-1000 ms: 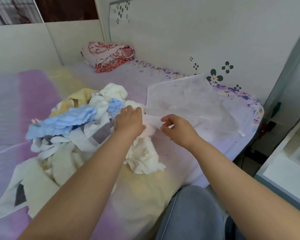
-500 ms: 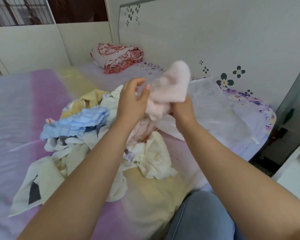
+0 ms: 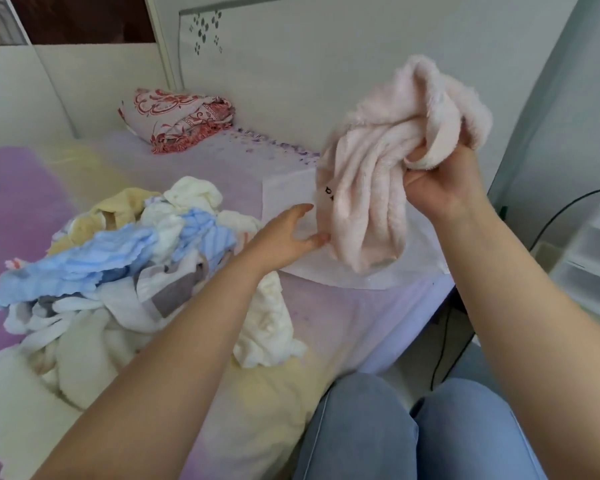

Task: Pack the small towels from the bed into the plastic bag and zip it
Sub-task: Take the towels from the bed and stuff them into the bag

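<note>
My right hand grips a bunched pale pink towel and holds it up above the bed. The towel hangs down over the flat translucent plastic bag, which lies on the bed near its right edge. My left hand is lower, fingers extended, touching the bag's near edge beside the hanging towel. A pile of small towels in blue, white and yellow lies on the bed to the left.
A folded red-patterned cloth sits at the far end of the bed by the wall. My knees in jeans are at the bed's front edge. White plastic drawers and a black cable stand to the right.
My right hand has lifted the pink towel up and to the right. My left hand has let go of it and dropped to the bag's edge.
</note>
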